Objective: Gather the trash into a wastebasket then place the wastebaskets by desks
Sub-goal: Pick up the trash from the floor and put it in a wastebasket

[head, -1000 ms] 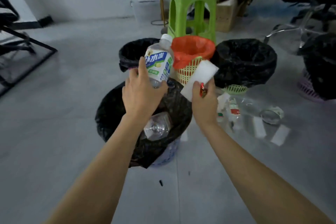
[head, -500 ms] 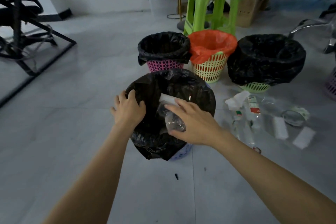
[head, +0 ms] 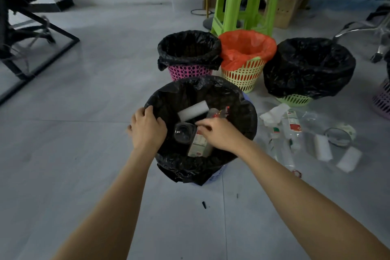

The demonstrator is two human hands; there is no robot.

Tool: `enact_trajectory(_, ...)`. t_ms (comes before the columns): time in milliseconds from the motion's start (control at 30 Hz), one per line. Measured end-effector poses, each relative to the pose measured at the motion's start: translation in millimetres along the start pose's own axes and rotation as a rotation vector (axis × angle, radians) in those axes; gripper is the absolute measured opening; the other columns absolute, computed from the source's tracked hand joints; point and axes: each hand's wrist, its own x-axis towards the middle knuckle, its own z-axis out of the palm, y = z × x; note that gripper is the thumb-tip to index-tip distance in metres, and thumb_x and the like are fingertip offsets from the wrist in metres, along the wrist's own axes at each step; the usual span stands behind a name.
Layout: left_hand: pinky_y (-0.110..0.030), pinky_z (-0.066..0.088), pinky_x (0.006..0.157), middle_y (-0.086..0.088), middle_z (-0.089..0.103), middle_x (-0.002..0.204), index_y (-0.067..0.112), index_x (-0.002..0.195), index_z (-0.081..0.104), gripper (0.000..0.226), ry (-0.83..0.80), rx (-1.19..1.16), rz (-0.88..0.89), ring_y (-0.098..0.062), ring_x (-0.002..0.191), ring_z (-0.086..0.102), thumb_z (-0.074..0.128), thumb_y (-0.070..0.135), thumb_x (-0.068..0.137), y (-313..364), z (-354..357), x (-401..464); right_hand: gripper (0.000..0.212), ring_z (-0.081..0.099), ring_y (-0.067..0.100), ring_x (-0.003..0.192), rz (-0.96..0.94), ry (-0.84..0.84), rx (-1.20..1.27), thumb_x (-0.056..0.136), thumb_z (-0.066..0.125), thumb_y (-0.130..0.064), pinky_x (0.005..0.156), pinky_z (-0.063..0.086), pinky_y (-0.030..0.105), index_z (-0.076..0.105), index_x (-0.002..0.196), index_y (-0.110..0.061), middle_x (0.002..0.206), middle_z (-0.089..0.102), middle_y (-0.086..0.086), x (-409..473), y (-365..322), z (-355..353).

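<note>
The left hand grips the near-left rim of the black-lined wastebasket. The right hand hovers over its mouth, fingers loosely curled, empty. Inside lie a white foam block and bottles.

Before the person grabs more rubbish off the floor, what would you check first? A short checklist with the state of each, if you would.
1. Items dropped in the nearest wastebasket, white foam block and bottle, lie inside: ok.
2. Right hand free of trash: cannot tell, its fingers curl over the bottle.
3. Left hand steadies the bag rim: ok.
4. Bag liner folded over the rim all round: ok.
5. Floor trash gathered: not ok; crumpled tissue, a labelled bottle and foam pieces remain on the floor to the right.
6. Room left in the basket: ok.
</note>
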Motion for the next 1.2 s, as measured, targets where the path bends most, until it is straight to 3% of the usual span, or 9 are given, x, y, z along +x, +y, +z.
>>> enact_trajectory(167,-0.05,0.022,0.114,-0.008,0.036,0.149,0.017,0.144,0.035,0.049,-0.04,-0.121,0.17,-0.029,0.139,0.029,0.041,0.027,0.096,67,10,-7,0.031,0.062,0.018,0.11,0.051,0.248,0.064,0.096,0.047,-0.018,0.097,0.048,0.034,0.064,0.122,-0.015,0.119,0.069,0.004,-12,21,-51)
enact_trajectory(267,-0.05,0.023,0.114,-0.008,0.037,0.148,0.018,0.145,0.033,0.051,-0.215,-0.108,0.308,-0.029,0.138,0.032,0.04,0.028,0.096,113,13,-17,0.031,0.062,0.022,0.11,0.213,0.248,0.013,0.096,0.046,-0.017,0.096,0.048,0.036,0.062,0.122,-0.014,0.119,0.067,0.007,-24,42,-85)
enact_trajectory(433,-0.049,0.028,0.111,-0.007,0.045,0.141,0.017,0.14,0.039,0.045,-0.446,-0.128,0.331,-0.03,0.131,0.042,0.04,0.026,0.096,151,-4,-26,0.038,0.052,0.026,0.124,0.51,0.145,-0.041,0.098,0.04,-0.018,0.1,0.039,0.031,0.052,0.133,-0.013,0.138,0.054,0.01,-54,60,-135)
enact_trajectory(533,-0.051,0.037,0.106,-0.012,0.051,0.132,0.013,0.13,0.048,0.038,-0.482,-0.142,0.407,-0.034,0.125,0.047,0.041,0.024,0.095,163,-9,-32,0.041,0.047,0.025,0.129,0.648,0.104,-0.001,0.098,0.042,-0.02,0.098,0.036,0.026,0.046,0.138,-0.012,0.142,0.049,0.008,-75,59,-158)
enact_trajectory(633,-0.049,0.042,0.102,-0.013,0.05,0.133,0.012,0.132,0.047,0.039,-0.497,-0.153,0.487,-0.033,0.122,0.049,0.043,0.023,0.095,189,5,-42,0.041,0.046,0.026,0.131,0.751,0.198,0.067,0.098,0.044,-0.019,0.103,0.034,0.027,0.047,0.137,-0.007,0.144,0.047,0.009,-93,79,-169)
enact_trajectory(767,-0.043,0.043,0.104,-0.01,0.042,0.141,0.015,0.138,0.042,0.043,-0.585,-0.112,0.54,-0.03,0.124,0.049,0.043,0.025,0.096,229,49,-66,0.035,0.051,0.03,0.122,0.856,0.217,0.122,0.097,0.042,-0.012,0.084,0.043,0.024,0.052,0.129,0.0,0.135,0.053,0.017,-113,131,-162)
enact_trajectory(833,-0.043,0.041,0.105,-0.011,0.04,0.142,0.015,0.138,0.04,0.044,-0.646,-0.086,0.498,-0.032,0.126,0.047,0.044,0.026,0.096,251,99,-84,0.037,0.054,0.029,0.12,0.898,0.216,0.146,0.097,0.043,-0.014,0.077,0.043,0.023,0.05,0.131,-0.003,0.133,0.055,0.016,-126,189,-153)
enact_trajectory(1000,-0.044,0.032,0.111,-0.012,0.026,0.148,0.016,0.147,0.022,0.063,-0.763,0.016,0.323,-0.035,0.135,0.033,0.049,0.033,0.093,253,198,-108,0.045,0.045,0.032,0.129,0.997,0.177,0.184,0.096,0.043,-0.021,0.104,0.037,0.031,0.04,0.14,-0.007,0.141,0.048,0.016,-144,292,-118)
enact_trajectory(1200,-0.05,0.026,0.113,-0.012,0.0,0.159,0.022,0.151,-0.001,0.093,-0.7,0.08,0.012,-0.037,0.144,0.016,0.06,0.047,0.086,258,312,-109,0.062,0.022,0.032,0.138,1.126,0.153,0.054,0.091,0.046,-0.048,0.106,0.034,0.045,0.031,0.144,-0.02,0.153,0.022,0.006,-131,406,-79)
